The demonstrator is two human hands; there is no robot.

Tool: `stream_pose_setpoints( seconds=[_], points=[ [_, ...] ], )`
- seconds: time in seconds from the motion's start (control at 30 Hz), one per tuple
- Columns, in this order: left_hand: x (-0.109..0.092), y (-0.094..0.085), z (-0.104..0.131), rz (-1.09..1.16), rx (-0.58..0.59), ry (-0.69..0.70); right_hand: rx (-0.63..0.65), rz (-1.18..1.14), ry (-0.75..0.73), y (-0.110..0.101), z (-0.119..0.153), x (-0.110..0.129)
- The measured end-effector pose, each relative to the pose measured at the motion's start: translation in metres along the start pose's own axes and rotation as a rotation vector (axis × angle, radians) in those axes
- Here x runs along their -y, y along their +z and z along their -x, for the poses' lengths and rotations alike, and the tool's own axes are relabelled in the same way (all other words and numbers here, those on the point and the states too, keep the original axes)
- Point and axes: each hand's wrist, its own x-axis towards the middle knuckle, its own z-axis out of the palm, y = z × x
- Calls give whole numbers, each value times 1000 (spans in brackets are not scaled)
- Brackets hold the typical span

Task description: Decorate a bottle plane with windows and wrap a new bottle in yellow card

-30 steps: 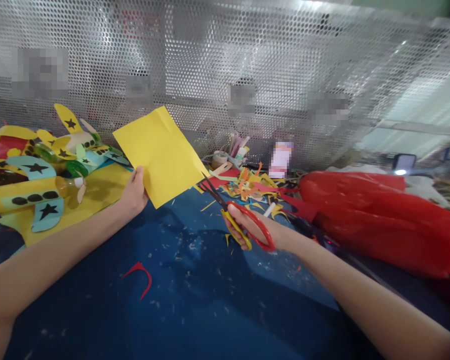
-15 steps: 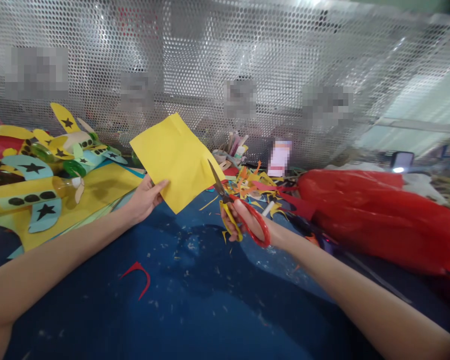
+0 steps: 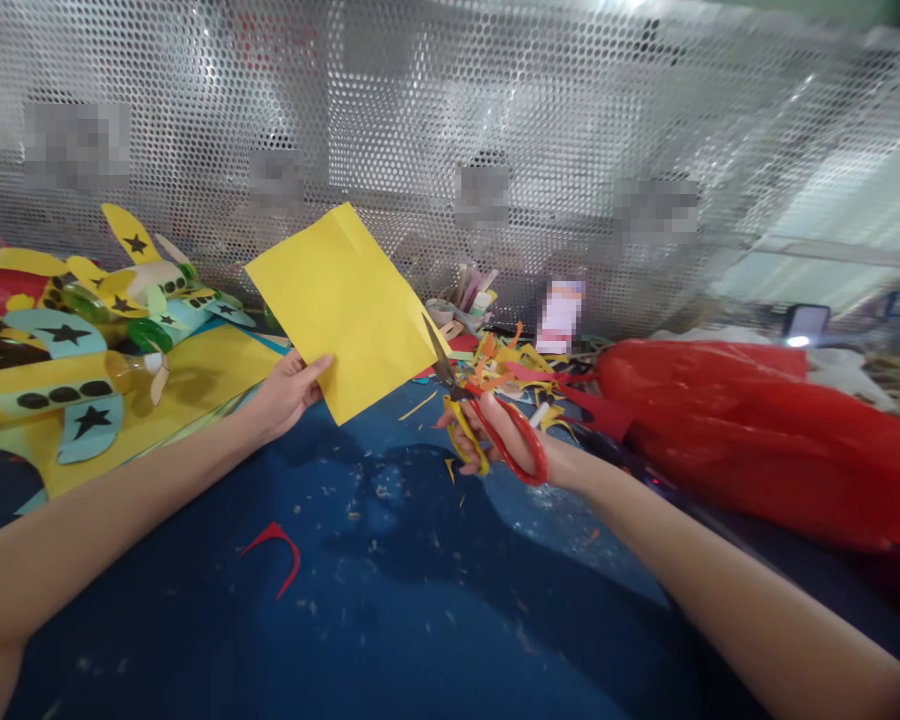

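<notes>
the bench (image 3: 270,660) lies below. above it, the yellow sheet (image 3: 352,310) is held raised, apparently for blade clearance. the scissors (image 3: 445,374) cross its right corner. fingers of the right hand (image 3: 513,432) wrap the handles, presumably for leverage; those of the left hand (image 3: 289,395) pinch the lower-left edge, likely steadying the sheet.

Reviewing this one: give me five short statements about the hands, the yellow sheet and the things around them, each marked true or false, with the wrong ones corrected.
1. The left hand holds a yellow sheet. True.
2. The right hand is empty. False: it holds scissors.
3. A curved red scrap lies on the blue table. True.
4. The yellow sheet lies flat on the blue table. False: it is held up above it.
5. The red plastic bundle is to the right of the scissors. True.
</notes>
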Motion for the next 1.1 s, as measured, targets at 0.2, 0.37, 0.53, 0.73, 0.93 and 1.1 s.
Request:
stream_pose_setpoints(
  seconds=[0.2, 0.37, 0.53, 0.73, 0.93, 1.1],
  points=[
    [-2, 1, 0, 7, 1, -10, 17, 17, -29, -2, -2, -3],
    [-4, -1, -1, 21, 2, -16, 22, 30, -36, -2, -2, -3],
    [-4, -2, -2, 31, 10, -16, 13, 38, -65, 0, -1, -2],
    [-4, -3, -3, 29, 6, -19, 5, 2, -88, -4, -9, -13],
    [-6, -2, -2, 8, -9, -31, -25, 3, -63, -5, -14, -21],
    [-7, -1, -1, 10, -18, -33, -57, -34, -81, -1, -15, -22]
  ],
)
